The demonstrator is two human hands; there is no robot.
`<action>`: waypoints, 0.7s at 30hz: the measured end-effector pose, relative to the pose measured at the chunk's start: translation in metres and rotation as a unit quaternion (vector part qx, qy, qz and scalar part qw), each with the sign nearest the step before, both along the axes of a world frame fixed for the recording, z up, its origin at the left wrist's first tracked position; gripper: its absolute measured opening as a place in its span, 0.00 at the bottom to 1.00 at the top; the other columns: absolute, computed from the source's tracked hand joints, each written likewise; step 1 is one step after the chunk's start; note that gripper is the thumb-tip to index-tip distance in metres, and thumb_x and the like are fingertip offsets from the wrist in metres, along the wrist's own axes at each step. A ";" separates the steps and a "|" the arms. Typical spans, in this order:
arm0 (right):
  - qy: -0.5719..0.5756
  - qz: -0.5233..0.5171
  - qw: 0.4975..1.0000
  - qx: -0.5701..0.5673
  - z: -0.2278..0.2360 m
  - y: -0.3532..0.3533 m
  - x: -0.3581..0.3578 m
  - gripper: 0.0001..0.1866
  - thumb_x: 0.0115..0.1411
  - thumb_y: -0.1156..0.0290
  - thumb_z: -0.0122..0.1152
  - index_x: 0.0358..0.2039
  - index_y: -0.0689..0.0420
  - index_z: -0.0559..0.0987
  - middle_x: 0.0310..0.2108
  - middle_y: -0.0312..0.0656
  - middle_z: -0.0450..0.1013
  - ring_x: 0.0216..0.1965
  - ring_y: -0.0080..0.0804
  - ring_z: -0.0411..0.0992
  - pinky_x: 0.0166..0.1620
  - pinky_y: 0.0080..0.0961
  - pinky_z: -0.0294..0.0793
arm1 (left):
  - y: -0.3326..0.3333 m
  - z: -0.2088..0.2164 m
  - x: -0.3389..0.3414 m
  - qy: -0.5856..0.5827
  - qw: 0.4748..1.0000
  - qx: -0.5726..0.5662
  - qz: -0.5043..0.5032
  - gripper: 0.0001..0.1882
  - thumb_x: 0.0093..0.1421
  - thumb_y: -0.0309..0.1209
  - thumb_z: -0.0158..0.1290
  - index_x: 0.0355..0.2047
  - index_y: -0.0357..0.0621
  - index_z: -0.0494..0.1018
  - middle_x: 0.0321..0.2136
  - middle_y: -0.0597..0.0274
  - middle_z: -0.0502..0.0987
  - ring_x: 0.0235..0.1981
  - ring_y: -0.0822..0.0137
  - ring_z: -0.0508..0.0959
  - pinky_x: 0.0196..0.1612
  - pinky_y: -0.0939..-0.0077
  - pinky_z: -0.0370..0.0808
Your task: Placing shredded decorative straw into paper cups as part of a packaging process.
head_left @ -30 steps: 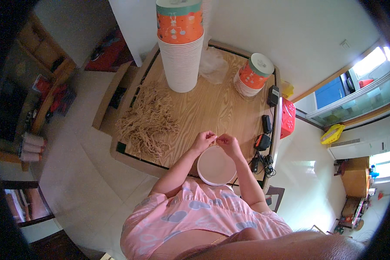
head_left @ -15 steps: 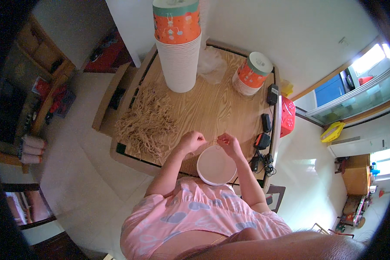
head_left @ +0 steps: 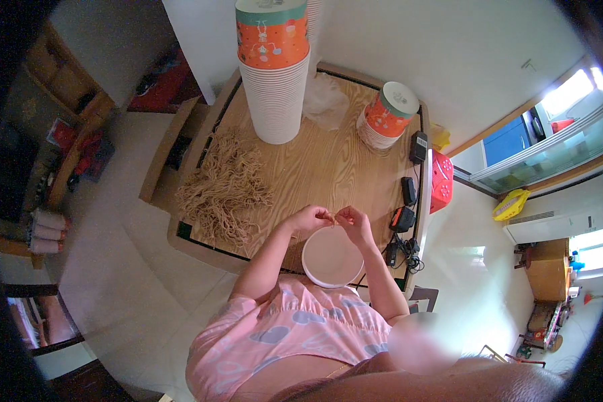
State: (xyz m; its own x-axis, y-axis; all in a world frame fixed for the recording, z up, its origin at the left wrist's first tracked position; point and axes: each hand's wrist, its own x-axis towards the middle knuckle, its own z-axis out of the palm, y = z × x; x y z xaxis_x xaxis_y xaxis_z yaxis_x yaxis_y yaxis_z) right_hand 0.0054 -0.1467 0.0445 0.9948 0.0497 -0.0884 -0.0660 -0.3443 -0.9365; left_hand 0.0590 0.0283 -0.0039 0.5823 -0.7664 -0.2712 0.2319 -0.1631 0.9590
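Seen from my remote post through the head view, two bare hands meet above the far rim of a round white tub (head_left: 333,260), its mouth turned up, close against the wearer's pink dress (head_left: 291,315) and between the forearms. The left hand (head_left: 316,217) and the right hand (head_left: 355,222) are fingertip to fingertip, each pinched on what looks to me like a tan strand (head_left: 333,222); it is too fine for me to read its long axis. The strand sits just beyond the tub's rim, on the side away from the body, and the right hand is the nearer to the tub, its wrist overlapping the rim's right side in view. Whether any finger touches the rim, I cannot tell. On the wood-grain tabletop (head_left: 318,171), a tangled heap of tan cord (head_left: 228,191) lies to the left, nearer the left hand, with a tall stack of paper buckets (head_left: 275,100) beyond it and a shorter stack (head_left: 385,120) at far right.
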 end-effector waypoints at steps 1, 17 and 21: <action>0.000 -0.001 1.000 0.000 0.001 0.000 0.000 0.03 0.51 0.76 0.56 0.26 0.62 0.73 0.23 0.34 0.71 0.28 0.17 0.67 0.33 0.16 0.67 | -0.001 0.001 0.000 0.000 1.000 0.000 -0.001 0.11 0.55 0.29 0.51 0.39 0.40 0.69 0.34 0.66 0.73 0.35 0.77 0.70 0.42 0.80 0.68; 0.011 0.030 0.999 -0.012 -0.006 -0.001 -0.008 0.06 0.52 0.74 0.55 0.31 0.60 0.72 0.27 0.40 0.72 0.31 0.27 0.70 0.35 0.23 0.69 | -0.005 -0.034 0.011 0.117 0.990 -0.077 0.007 0.07 0.59 0.34 0.44 0.31 0.44 0.64 0.25 0.67 0.70 0.25 0.75 0.70 0.29 0.81 0.69; 0.025 0.031 0.999 -0.010 -0.011 -0.002 -0.011 0.06 0.53 0.74 0.54 0.32 0.60 0.71 0.28 0.40 0.72 0.30 0.25 0.69 0.34 0.22 0.69 | -0.009 -0.007 0.018 0.087 0.993 -0.066 0.046 0.07 0.60 0.33 0.43 0.30 0.45 0.61 0.18 0.68 0.68 0.15 0.79 0.65 0.16 0.85 0.62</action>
